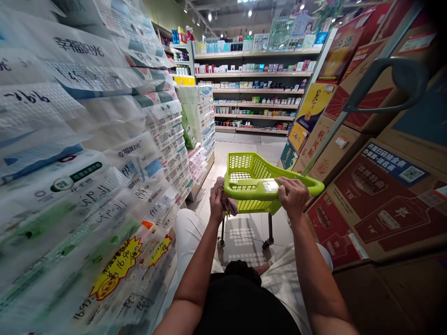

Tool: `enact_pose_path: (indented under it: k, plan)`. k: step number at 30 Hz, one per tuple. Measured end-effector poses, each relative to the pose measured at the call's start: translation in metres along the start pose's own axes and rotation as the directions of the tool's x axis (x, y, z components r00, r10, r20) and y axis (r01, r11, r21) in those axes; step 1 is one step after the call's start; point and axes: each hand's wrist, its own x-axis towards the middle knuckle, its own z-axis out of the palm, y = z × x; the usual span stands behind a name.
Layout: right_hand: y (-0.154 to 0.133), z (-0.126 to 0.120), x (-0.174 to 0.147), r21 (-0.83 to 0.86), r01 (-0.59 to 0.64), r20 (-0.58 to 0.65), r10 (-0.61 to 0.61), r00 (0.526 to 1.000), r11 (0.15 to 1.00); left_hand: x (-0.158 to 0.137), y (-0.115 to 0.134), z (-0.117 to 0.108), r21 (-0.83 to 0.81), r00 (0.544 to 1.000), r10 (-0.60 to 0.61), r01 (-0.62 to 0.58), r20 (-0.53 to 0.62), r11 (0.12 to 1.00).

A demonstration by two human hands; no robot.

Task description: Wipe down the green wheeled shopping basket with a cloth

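Note:
A lime-green plastic shopping cart (pixel 244 190) stands right in front of me on dark legs with casters, and its perforated basket shows nothing inside. My right hand (pixel 292 194) is closed around the cart's handle bar, beside a pale label (pixel 270 186). At the left end of the same bar, my left hand (pixel 216 201) grips a crumpled brownish-pink cloth (pixel 229 203). The cloth hangs against the cart's left edge. Whether the left fingers also touch the bar cannot be made out.
Tall stacks of plastic-wrapped tissue packs (pixel 129 158) line the left, with yellow price tags (pixel 118 267). Cardboard liquor boxes (pixel 380 195) rise on the right, with a grey handle on a pole (pixel 387 88) before them. Shelves of small goods (pixel 254 95) stand across the tiled aisle's far end.

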Motion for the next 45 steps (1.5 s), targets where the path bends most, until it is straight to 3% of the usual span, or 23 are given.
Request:
enact_pose_path:
  k: [3,7,13,17,22,27,30,33,35,41,45]
  plan:
    - [0.000,0.000,-0.001,-0.005,-0.016,-0.022,0.016,1.000,1.000,-0.012,0.025,-0.004,0.157,0.984,0.169,-0.176,0.056,0.972]
    - [-0.002,-0.002,0.000,-0.012,-0.038,-0.011,0.038,0.999,0.999,-0.022,0.041,-0.001,0.459,0.918,0.361,-0.395,0.164,0.796]
    - [0.001,-0.003,0.001,0.010,-0.034,0.028,0.034,0.999,0.999,-0.020,0.044,0.009,0.614,0.919,0.356,-0.382,0.171,0.690]
    - [0.020,-0.009,0.003,0.016,-0.015,0.068,0.014,0.998,1.000,-0.035,0.043,0.013,0.610,0.853,0.420,-0.518,0.310,0.600]
    - [0.017,-0.032,0.008,-0.056,0.083,0.090,-0.078,0.993,0.995,-0.042,0.047,0.016,0.578,0.872,0.324,-0.486,0.366,0.656]
    - [-0.034,-0.028,-0.008,0.010,0.184,0.080,-0.184,0.980,0.983,-0.041,0.040,0.026,0.485,0.782,0.308,-0.590,0.542,0.645]
    - [-0.049,-0.021,-0.019,-0.020,0.166,0.054,-0.165,0.985,0.986,-0.012,0.028,0.030,0.510,0.797,0.240,-0.554,0.555,0.658]
    - [-0.045,-0.021,-0.023,-0.028,0.183,0.052,-0.181,0.982,0.983,0.018,0.013,0.031,0.560,0.858,0.183,-0.461,0.480,0.688]
    - [-0.040,-0.025,-0.024,-0.023,0.188,0.044,-0.187,0.981,0.982,0.022,0.007,0.032,0.559,0.876,0.186,-0.434,0.445,0.706]
    - [-0.026,-0.039,-0.029,0.039,0.216,0.013,-0.217,0.976,0.976,-0.013,0.002,0.029,0.444,0.788,0.278,-0.556,0.549,0.703]
    - [-0.018,-0.043,-0.030,0.113,0.205,0.034,-0.210,0.977,0.972,-0.007,-0.002,0.028,0.481,0.838,0.276,-0.507,0.471,0.716]
